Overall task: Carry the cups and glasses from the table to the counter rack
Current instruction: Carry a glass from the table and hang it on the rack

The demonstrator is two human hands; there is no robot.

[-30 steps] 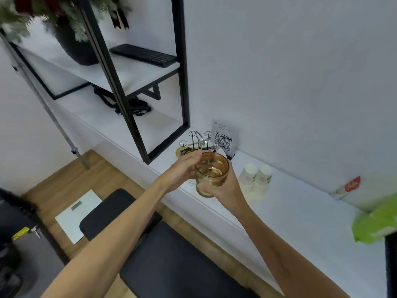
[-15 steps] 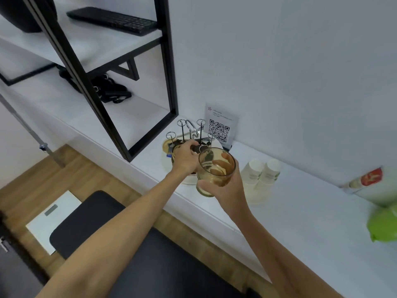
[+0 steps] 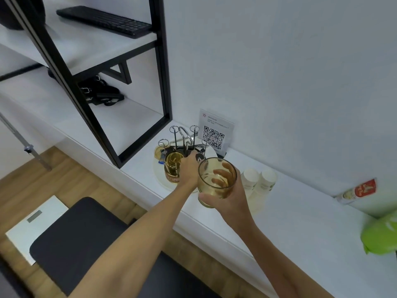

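Glasses first: two amber-tinted round tumblers are in play, one in each hand. The right hand point(image 3: 231, 201) is wrapped around an upright amber glass tumbler point(image 3: 217, 181), thumb across the near side and fingers point(image 3: 221, 176) showing through the far wall; this tumbler is held in the air above the front edge of the white counter point(image 3: 300, 222), near the rack but apart from it. The left hand point(image 3: 189, 171) is closed on the side of a second amber glass tumbler point(image 3: 173, 166), which sits low over one of the rack's pegs with a thin wire visible through its base; whether it rests fully on the tray cannot be told

The chrome wire cup rack point(image 3: 182, 138) stands on a round white tray point(image 3: 159, 173) on the counter, its loop-topped pegs rising behind both hands. Just behind it leans a white card with a QR code point(image 3: 214, 134) against the wall. Two stacks of white paper cups point(image 3: 257, 183) lie just to the right of the held tumbler. Farther right sit a red-and-white packet point(image 3: 358, 190) by the wall and a bright green bag point(image 3: 380, 235) at the frame edge

Left of the rack, a black metal shelf frame point(image 3: 161, 72) holds a black keyboard point(image 3: 103, 20) on its upper board and a black strapped bag point(image 3: 101, 93) below. Beneath the arms lie a black padded bench point(image 3: 81, 244) and a white bathroom scale point(image 3: 36, 224) on the wooden floor point(image 3: 28, 179)
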